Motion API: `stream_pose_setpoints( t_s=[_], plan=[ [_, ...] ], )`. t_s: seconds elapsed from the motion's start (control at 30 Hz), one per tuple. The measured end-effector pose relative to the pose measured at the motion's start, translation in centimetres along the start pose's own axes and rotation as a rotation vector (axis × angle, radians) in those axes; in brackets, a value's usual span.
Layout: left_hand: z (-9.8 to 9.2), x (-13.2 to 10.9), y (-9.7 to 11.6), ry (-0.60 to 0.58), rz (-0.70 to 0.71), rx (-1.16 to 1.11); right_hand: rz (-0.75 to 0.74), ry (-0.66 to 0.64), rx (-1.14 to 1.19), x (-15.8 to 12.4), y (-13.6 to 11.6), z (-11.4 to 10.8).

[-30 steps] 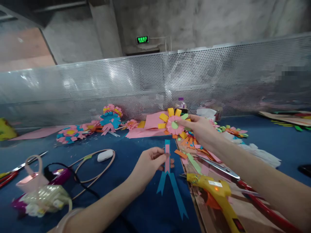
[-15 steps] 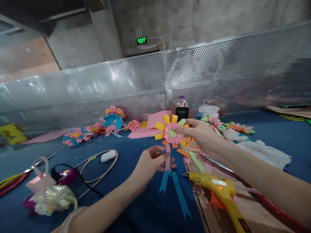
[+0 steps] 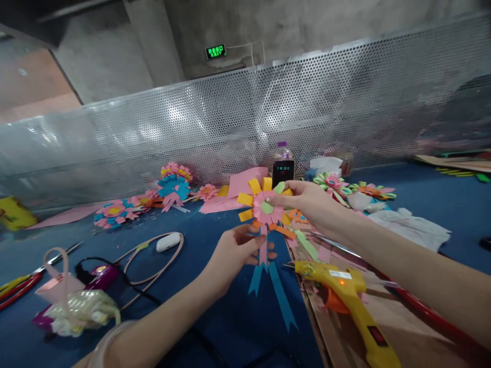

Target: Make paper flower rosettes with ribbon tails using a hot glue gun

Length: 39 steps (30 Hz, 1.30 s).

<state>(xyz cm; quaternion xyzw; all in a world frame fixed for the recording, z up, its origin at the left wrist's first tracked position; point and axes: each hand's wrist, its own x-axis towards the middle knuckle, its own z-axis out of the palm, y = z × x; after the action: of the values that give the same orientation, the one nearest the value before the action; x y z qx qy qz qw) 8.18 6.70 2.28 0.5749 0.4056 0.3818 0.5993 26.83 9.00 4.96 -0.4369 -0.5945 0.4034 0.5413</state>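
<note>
A paper flower rosette [image 3: 261, 212] is held up between my hands, with yellow loops around a pink fringed ring and a green centre. Pink and blue paper ribbon tails [image 3: 283, 301] hang below it, their ends notched. My right hand [image 3: 307, 197] pinches the flower's right side at a green loop. Lower down, my left hand [image 3: 243, 248] has its thumb and fingers around the pink tail. A yellow glue gun [image 3: 337, 281] with an orange light lies under my right forearm, its nozzle pointing left towards the blue tails.
Finished paper flowers [image 3: 115, 212] line the back by a perforated metal screen [image 3: 215, 117]. A phone-like clock [image 3: 283, 173] stands before a bottle. Left are scissors [image 3: 23, 283], a white earbud case [image 3: 168, 242] and cables. Crumpled tissue [image 3: 410, 227] and red-handled scissors [image 3: 425, 309] are right.
The view has shifted slightly, so everything sits a little further left and higher. Both hands keep their hold on the paper flower, which shows nearly the same pose.
</note>
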Motion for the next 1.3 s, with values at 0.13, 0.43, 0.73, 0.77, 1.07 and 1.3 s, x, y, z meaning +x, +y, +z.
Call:
stream_pose_setpoints(
  t_s=[0.13, 0.43, 0.73, 0.77, 1.07, 1.3],
  plan=[
    [0.06, -0.06, 0.03, -0.007, 0.004, 0.01, -0.013, 0.005, 0.001, 0.06, 0.26, 0.17],
    [0.09, -0.29, 0.02, -0.015, 0.007, -0.023, -0.062, 0.003, -0.007, -0.06, 0.45, 0.4],
    [0.09, -0.21, 0.02, -0.016, 0.005, -0.062, -0.074, -0.01, -0.035, -0.18, 0.33, 0.4],
    [0.09, -0.23, 0.03, -0.016, 0.006, -0.06, -0.072, -0.014, -0.035, -0.21, 0.34, 0.4],
    [0.17, -0.27, 0.17, 0.006, -0.006, -0.053, -0.09, -0.031, -0.016, -0.31, 0.52, 0.48],
    [0.16, -0.3, 0.26, 0.012, -0.018, -0.051, -0.092, -0.045, -0.021, -0.25, 0.64, 0.44]
  ],
)
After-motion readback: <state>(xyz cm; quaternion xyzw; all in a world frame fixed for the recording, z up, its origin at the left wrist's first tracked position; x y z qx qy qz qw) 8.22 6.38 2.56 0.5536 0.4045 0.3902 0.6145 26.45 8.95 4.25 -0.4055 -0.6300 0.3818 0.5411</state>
